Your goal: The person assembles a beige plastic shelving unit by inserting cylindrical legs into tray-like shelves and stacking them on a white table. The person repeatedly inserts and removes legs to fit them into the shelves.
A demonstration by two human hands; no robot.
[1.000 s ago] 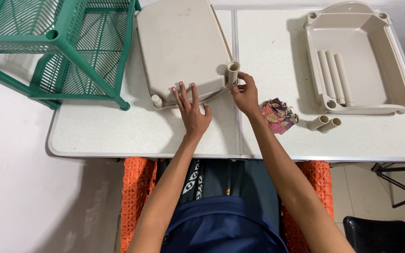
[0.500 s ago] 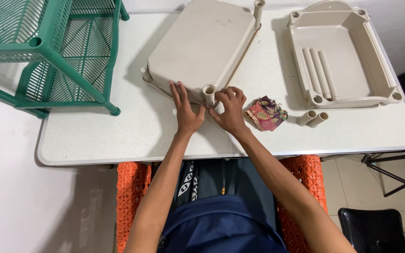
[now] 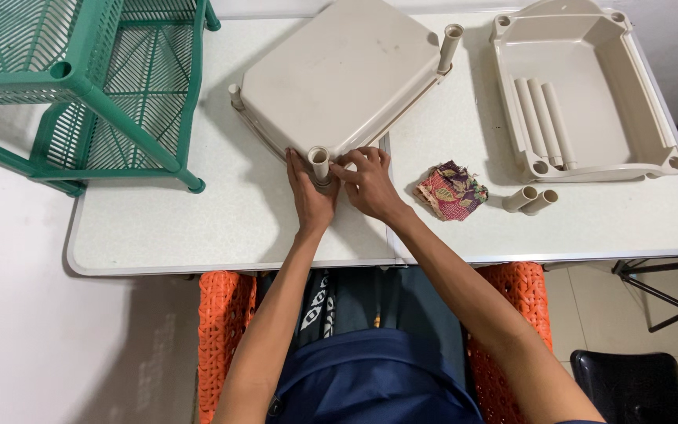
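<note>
Beige tray (image 3: 339, 74) is laid upside down on the white surface (image 3: 221, 228), near corner toward the body, where a short tube (image 3: 319, 162) is pinched upright by right hand (image 3: 370, 184) fingers, left hand (image 3: 308, 200) pressed flat alongside as a brace.

Both arms are bare to above the elbow; no sleeves, rings or watch are seen on the left hand (image 3: 310, 200) or the right hand (image 3: 370, 184). A dark blue garment is worn at the torso.
</note>
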